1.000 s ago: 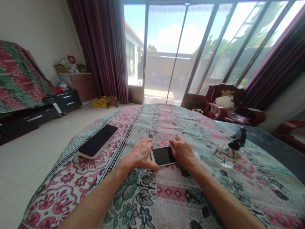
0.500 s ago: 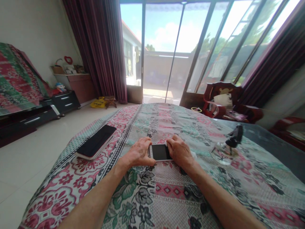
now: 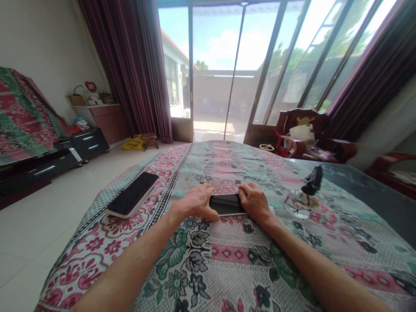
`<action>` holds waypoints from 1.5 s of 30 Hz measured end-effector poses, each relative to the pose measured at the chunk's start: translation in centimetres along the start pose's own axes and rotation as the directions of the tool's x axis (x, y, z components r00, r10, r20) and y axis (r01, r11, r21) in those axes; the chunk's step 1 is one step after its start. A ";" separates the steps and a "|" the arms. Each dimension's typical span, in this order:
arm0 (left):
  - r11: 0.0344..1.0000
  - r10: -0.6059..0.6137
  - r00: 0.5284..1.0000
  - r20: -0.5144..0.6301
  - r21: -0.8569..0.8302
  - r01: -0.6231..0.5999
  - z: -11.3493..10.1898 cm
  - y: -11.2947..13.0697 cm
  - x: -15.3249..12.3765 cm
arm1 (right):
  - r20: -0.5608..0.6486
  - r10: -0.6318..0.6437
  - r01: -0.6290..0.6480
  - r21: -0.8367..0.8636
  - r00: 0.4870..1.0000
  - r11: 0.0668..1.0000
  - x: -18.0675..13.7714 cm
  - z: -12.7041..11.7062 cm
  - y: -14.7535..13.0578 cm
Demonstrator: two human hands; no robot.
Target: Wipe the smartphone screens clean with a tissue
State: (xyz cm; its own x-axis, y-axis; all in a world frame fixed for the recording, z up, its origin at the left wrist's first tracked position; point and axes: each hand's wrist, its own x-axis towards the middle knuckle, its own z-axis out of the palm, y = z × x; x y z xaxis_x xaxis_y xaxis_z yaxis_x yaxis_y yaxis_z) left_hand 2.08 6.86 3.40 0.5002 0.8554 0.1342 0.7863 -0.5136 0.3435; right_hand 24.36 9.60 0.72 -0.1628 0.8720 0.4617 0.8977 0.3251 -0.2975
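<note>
White-edged rectangular phone with glossy black screen (image 3: 226,204) lies flat

It's crosswise on pink, green and grey flowered cloth (image 3: 234,275). The bare left hand (image 3: 196,202) clamps its left end, thumb near side, fingers far side. The bare right hand (image 3: 255,202) curls over the right end; whether its fingers grip anything, I can't tell.
</note>
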 end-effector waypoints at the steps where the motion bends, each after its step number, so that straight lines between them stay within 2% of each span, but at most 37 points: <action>1: 1.000 0.008 1.000 0.011 0.014 -0.009 0.0 0.6 0.5 | -0.014 0.000 0.000 0.022 1.000 1.000 0.0 0.1 0.2; 6: 0.999 -0.041 0.999 -0.002 0.034 0.041 0.6 2.7 1.9 | -0.005 -0.007 0.007 0.045 1.000 0.999 0.1 0.2 0.7; 11: 0.982 -0.173 0.985 0.010 0.078 0.172 0.7 4.6 1.3 | 0.071 -0.021 0.019 0.017 0.997 1.000 0.5 -0.8 0.1; 17: 0.952 -0.277 0.961 0.012 0.137 0.272 0.8 6.0 0.5 | 0.134 -0.119 0.116 0.028 0.984 0.993 0.3 -1.5 -1.3; 22: 0.962 -0.259 0.963 0.072 0.104 0.250 0.4 5.5 0.7 | 0.165 -0.222 0.225 -0.003 0.961 0.974 -0.1 -1.0 -2.2; 24: 0.963 -0.255 0.965 0.060 0.100 0.248 0.4 5.3 0.8 | 0.181 -0.208 0.218 -0.035 0.961 0.975 0.0 -0.9 -2.3; 29: 0.955 -0.280 0.959 0.040 0.113 0.274 0.9 5.2 0.8 | 0.214 -0.085 0.109 -0.103 0.973 0.989 0.3 -1.2 -2.5; 34: 0.961 -0.258 0.966 0.031 0.115 0.253 1.2 5.1 0.9 | 0.242 -0.164 0.200 -0.133 0.956 0.971 -0.2 -1.0 -3.6; 40: 0.957 -0.273 0.961 0.044 0.110 0.267 1.2 5.0 0.9 | 0.195 -0.105 0.144 -0.198 0.975 0.970 0.1 -1.2 -3.2; 45: 0.963 -0.250 0.968 0.036 0.115 0.245 1.1 5.2 0.8 | 0.224 -0.206 0.242 -0.150 0.953 0.959 -0.1 -1.1 -3.5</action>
State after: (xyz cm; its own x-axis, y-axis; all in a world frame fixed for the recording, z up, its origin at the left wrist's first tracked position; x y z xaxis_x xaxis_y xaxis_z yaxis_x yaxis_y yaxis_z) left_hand 6.97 4.82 4.29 0.3004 0.9538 0.0107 0.9211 -0.2929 0.2565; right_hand 21.69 7.96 2.62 -0.4315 0.8459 0.3135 0.8824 0.4680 -0.0480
